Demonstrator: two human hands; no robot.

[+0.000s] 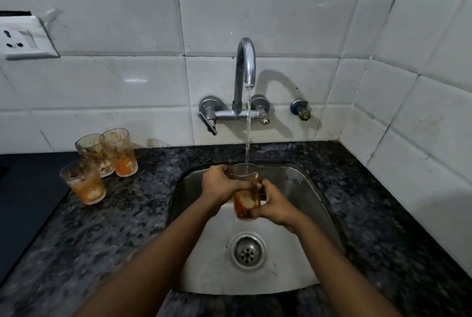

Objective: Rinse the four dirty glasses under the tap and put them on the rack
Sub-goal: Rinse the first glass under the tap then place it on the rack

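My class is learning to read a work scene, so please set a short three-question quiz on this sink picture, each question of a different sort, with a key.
1. True or false: water from the tap runs into the glass held over the sink.
2. How many dirty glasses stand on the granite counter left of the sink?
3. Which holds the glass? A: left hand only. B: right hand only. C: both hands.

Key
1. True: the stream falls into its open mouth.
2. Three: the front glass, the back-left glass and the back-right glass, all smeared orange.
3. C: the left hand grips near the rim, the right hand lower down.
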